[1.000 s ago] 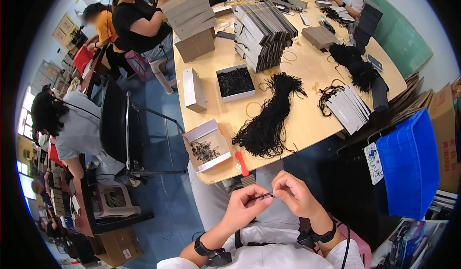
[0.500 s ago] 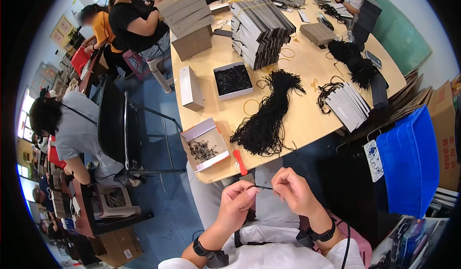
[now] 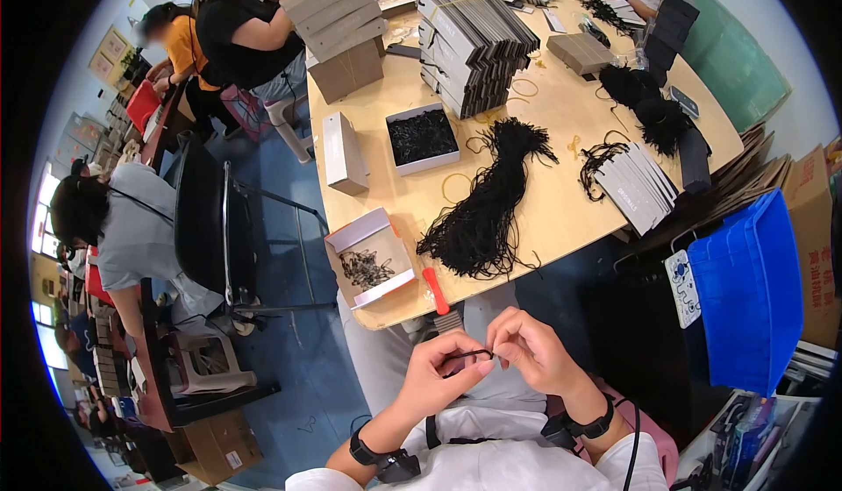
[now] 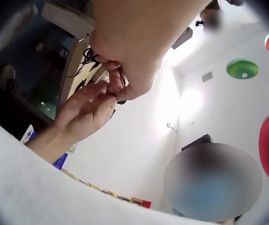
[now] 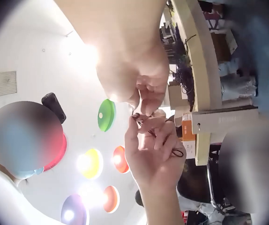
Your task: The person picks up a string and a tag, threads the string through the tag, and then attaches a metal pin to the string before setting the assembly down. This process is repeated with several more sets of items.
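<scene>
In the head view a thin black cord (image 3: 474, 353) runs between the two hands, held above the lap. My left hand (image 3: 443, 373) pinches it between thumb and curled fingers. Close beside it, my right hand (image 3: 533, 349) pinches the cord's other end, fingertips almost touching the left ones. From the right wrist view, a loop of the cord (image 5: 177, 153) hangs out by the left hand's (image 5: 155, 157) fingers. A long bundle of black cords (image 3: 488, 206) lies on the table in front of the hands, near a red-handled tool (image 3: 434, 290) at the edge.
On the table (image 3: 561, 232) stand an open box of small metal pieces (image 3: 373, 261), a box of black pieces (image 3: 422, 138), a white box (image 3: 345, 153) and stacked grey cards (image 3: 474, 48). Corded tags (image 3: 633, 188) lie to the right. A blue bin (image 3: 745, 294) stands at right; other people sit around.
The hands have come back together after being slightly apart, with less cord stretched between them. The head view has shifted a little, so the table items sit slightly higher and further left.
</scene>
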`<state>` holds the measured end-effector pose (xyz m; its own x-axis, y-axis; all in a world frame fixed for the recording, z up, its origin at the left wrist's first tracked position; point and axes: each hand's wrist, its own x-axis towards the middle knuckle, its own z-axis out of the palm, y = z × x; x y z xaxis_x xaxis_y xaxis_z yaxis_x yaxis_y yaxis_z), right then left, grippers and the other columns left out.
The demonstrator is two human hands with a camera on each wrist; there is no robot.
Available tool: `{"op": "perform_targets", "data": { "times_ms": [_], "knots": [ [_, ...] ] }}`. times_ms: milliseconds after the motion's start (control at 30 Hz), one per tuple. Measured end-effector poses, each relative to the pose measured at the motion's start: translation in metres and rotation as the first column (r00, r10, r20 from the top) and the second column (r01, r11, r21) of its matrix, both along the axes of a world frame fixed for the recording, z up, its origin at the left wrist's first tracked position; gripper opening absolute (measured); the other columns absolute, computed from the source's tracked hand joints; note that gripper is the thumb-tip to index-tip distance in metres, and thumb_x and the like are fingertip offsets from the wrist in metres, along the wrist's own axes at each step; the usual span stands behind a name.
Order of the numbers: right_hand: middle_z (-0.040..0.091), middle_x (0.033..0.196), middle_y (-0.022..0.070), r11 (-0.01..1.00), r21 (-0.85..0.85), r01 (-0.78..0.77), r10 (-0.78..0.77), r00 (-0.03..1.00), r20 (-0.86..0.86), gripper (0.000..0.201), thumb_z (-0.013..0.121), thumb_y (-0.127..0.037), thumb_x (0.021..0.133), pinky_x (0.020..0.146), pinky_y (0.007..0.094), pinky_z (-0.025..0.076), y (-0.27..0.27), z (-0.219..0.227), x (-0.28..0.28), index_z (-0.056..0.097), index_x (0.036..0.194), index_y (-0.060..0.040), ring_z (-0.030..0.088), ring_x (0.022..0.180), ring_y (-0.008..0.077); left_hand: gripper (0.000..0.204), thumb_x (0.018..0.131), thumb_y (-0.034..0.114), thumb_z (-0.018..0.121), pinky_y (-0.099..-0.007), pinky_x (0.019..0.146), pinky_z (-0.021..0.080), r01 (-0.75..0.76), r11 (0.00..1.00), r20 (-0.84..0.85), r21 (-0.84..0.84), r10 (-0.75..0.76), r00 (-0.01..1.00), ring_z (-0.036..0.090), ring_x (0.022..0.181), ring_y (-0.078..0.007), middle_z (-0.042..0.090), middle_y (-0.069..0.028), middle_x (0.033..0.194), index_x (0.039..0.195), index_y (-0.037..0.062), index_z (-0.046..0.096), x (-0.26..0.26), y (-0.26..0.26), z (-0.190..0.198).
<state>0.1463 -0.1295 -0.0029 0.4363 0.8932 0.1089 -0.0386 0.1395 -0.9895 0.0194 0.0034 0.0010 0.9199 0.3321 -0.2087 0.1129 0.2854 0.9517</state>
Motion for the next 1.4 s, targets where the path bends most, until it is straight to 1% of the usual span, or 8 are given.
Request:
{"op": "perform_targets", "data": {
  "times_ms": [33, 167, 367, 733, 867, 967, 1167, 1400],
  "knots": [
    [0.052, 0.091, 0.0089, 0.999, 0.036, -0.037, 0.042, 0.986, -0.159, 0.006, 0.052, -0.003, 0.094, 0.063, 0.0252, 0.044, 0.0, 0.0, -0.002, 0.046, 0.093, -0.001, 0.05, 0.07, 0.013, 0.011, 0.079, 0.001, 0.069, -0.0193, 0.062, 0.04, 0.011, 0.969, 0.029, -0.246, -0.004, 1.0, 0.053, 0.073, -0.0081, 0.056, -0.0031, 0.084, 0.085, -0.0003, 0.06, 0.0, 0.0, -0.001],
    [0.051, 0.092, 0.0084, 0.992, 0.121, -0.043, 0.079, 0.946, -0.314, 0.007, 0.05, -0.006, 0.096, 0.062, 0.0244, 0.044, 0.002, -0.002, -0.012, 0.045, 0.094, -0.0019, 0.049, 0.07, 0.0108, 0.014, 0.082, 0.006, 0.067, -0.0184, 0.066, 0.035, 0.127, 0.895, 0.153, -0.429, -0.067, 0.986, 0.045, 0.077, -0.0045, 0.054, -0.0003, 0.088, 0.091, -0.0005, 0.059, -0.003, 0.002, -0.011],
    [0.053, 0.085, 0.0105, 0.994, 0.098, 0.044, -0.057, 0.988, 0.14, 0.008, 0.051, -0.004, 0.095, 0.058, 0.0244, 0.044, 0.01, 0.004, -0.016, 0.043, 0.096, -0.0016, 0.049, 0.065, 0.0122, 0.013, 0.082, 0.009, 0.067, -0.0222, 0.071, 0.036, 0.138, 0.769, 0.198, -0.624, -0.015, 0.98, 0.045, 0.077, -0.0069, 0.054, -0.0006, 0.087, 0.089, 0.0016, 0.059, -0.005, 0.002, -0.01],
    [0.062, 0.085, 0.0145, 0.948, 0.21, 0.24, -0.318, 0.669, 0.672, 0.025, 0.065, 0.005, 0.079, 0.054, 0.0335, 0.049, 0.012, 0.013, -0.018, 0.052, 0.1, 0.0013, 0.063, 0.067, 0.0291, 0.01, 0.082, 0.007, 0.067, -0.0235, 0.067, 0.036, -0.06, 0.954, 0.141, -0.295, 0.106, 0.984, 0.047, 0.075, -0.0104, 0.053, -0.0027, 0.08, 0.082, 0.0014, 0.058, -0.002, 0.001, 0.0],
    [0.064, 0.086, 0.0162, 0.952, 0.208, 0.226, -0.308, 0.702, 0.642, 0.023, 0.065, 0.005, 0.078, 0.054, 0.0312, 0.05, 0.009, 0.014, -0.019, 0.055, 0.099, 0.0037, 0.065, 0.068, 0.0283, 0.01, 0.082, 0.006, 0.068, -0.0221, 0.063, 0.036, -0.123, 0.979, 0.139, -0.162, 0.146, 0.979, 0.046, 0.072, -0.0091, 0.053, -0.0022, 0.08, 0.083, 0.001, 0.06, -0.004, -0.001, 0.007],
    [0.067, 0.084, 0.0152, 0.923, 0.275, 0.268, -0.381, 0.729, 0.568, 0.018, 0.06, 0.013, 0.079, 0.049, 0.0237, 0.051, 0.011, 0.017, -0.02, 0.061, 0.094, 0.0033, 0.064, 0.056, 0.0161, 0.008, 0.082, 0.005, 0.068, -0.0199, 0.06, 0.034, -0.129, 0.989, 0.152, -0.069, 0.138, 0.979, 0.044, 0.068, -0.0074, 0.053, -0.0017, 0.079, 0.084, 0.0005, 0.061, -0.004, -0.002, 0.01],
    [0.068, 0.083, 0.0164, 0.944, 0.14, 0.3, -0.33, 0.833, 0.444, 0.016, 0.061, 0.012, 0.079, 0.05, 0.0238, 0.052, 0.009, 0.014, -0.021, 0.062, 0.093, 0.0036, 0.066, 0.058, 0.0175, 0.008, 0.081, -0.001, 0.067, -0.0189, 0.054, 0.035, -0.231, 0.914, 0.195, 0.333, 0.173, 0.965, 0.048, 0.066, -0.007, 0.055, -0.0032, 0.079, 0.086, -0.003, 0.061, -0.001, -0.004, 0.011],
    [0.063, 0.075, 0.0125, 0.905, 0.144, 0.4, -0.405, 0.709, 0.577, 0.011, 0.059, 0.009, 0.082, 0.049, 0.026, 0.048, 0.019, 0.008, -0.025, 0.057, 0.091, 0.003, 0.064, 0.058, 0.0179, 0.008, 0.081, -0.003, 0.066, -0.0192, 0.052, 0.035, -0.365, 0.763, 0.209, 0.533, 0.299, 0.931, 0.048, 0.064, -0.007, 0.054, -0.0045, 0.077, 0.087, -0.0035, 0.06, 0.004, -0.011, 0.01]
  ]
}}
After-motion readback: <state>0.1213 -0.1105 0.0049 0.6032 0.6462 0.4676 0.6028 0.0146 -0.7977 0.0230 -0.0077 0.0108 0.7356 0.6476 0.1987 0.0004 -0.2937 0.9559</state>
